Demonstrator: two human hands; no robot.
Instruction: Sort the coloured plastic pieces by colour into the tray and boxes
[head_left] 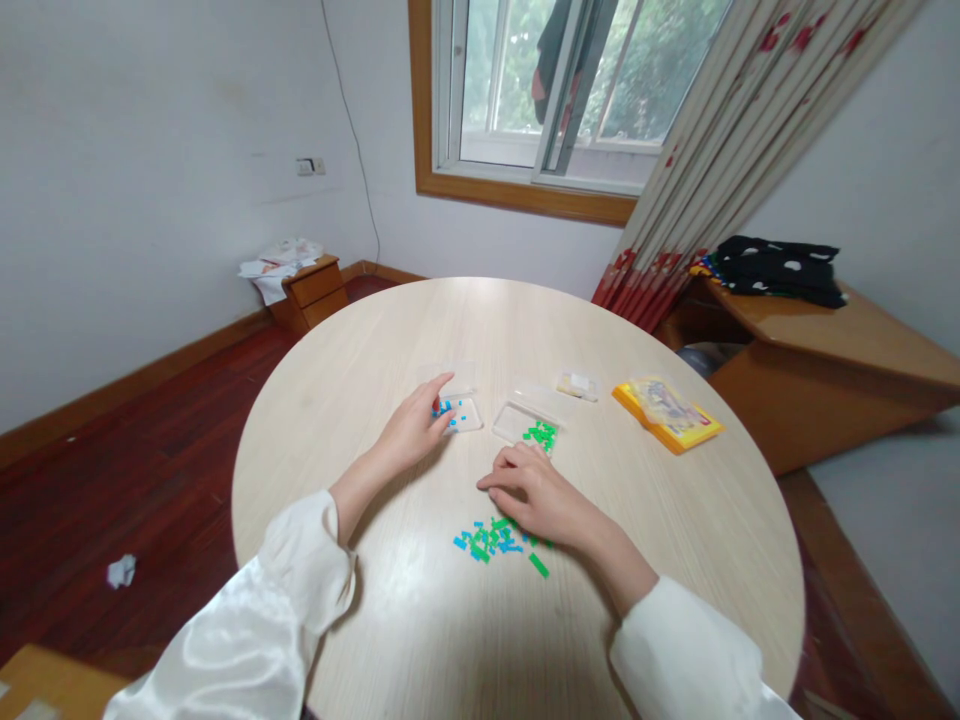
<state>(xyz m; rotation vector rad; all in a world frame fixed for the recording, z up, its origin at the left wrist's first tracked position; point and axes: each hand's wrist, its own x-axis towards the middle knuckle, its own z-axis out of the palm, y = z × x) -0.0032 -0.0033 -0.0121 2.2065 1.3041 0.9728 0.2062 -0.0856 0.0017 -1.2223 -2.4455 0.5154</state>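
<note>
My left hand is over the left clear plastic box, its thumb and forefinger spread apart. Small blue bricks lie in that box, partly covered by the fingers. My right hand hovers between the right box and a loose pile, its thumb and forefinger close together. Whatever may be between those fingertips is too small to make out. Small green bricks sit in the right clear box. Below the right hand, a mixed pile of green and blue bricks is spread on the table, with a longer green piece beside it.
On the round table, a yellow packet lies at the right. A small clear case stands behind the boxes, near their clear lids. Beyond the table are a wooden cabinet, a curtain and a small drawer unit.
</note>
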